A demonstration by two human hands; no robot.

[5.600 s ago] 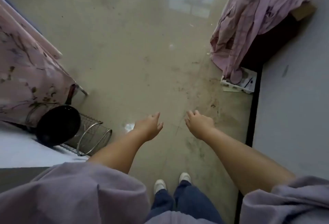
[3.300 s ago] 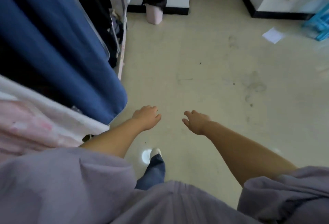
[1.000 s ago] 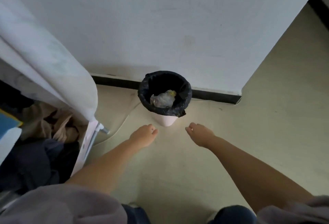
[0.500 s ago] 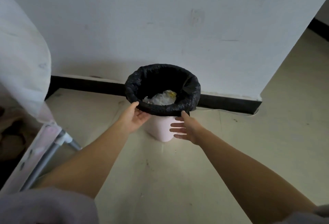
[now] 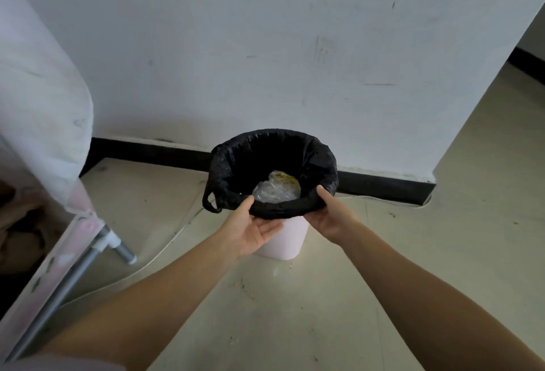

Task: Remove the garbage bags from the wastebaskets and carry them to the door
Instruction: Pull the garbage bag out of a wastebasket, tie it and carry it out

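Observation:
A small pink wastebasket (image 5: 284, 241) stands on the floor against a white wall. A black garbage bag (image 5: 233, 164) lines it, folded over the rim, with a loop handle hanging at its left. Crumpled clear plastic rubbish (image 5: 275, 188) lies inside. My left hand (image 5: 250, 227) cups the bag's folded edge at the near left, thumb on top of the rim. My right hand (image 5: 331, 214) holds the near right edge the same way, thumb over the rim.
A white wall with a black baseboard (image 5: 147, 149) runs behind the basket. At the left stand a metal-legged frame (image 5: 88, 252) and draped white cloth (image 5: 41, 111). A thin white cable (image 5: 165, 247) runs across the floor. The floor opens to the right past the wall corner.
I walked up to the basket from across the room. Both hands have shifted from beside the basket onto the bag's near rim, thumbs hooked over it.

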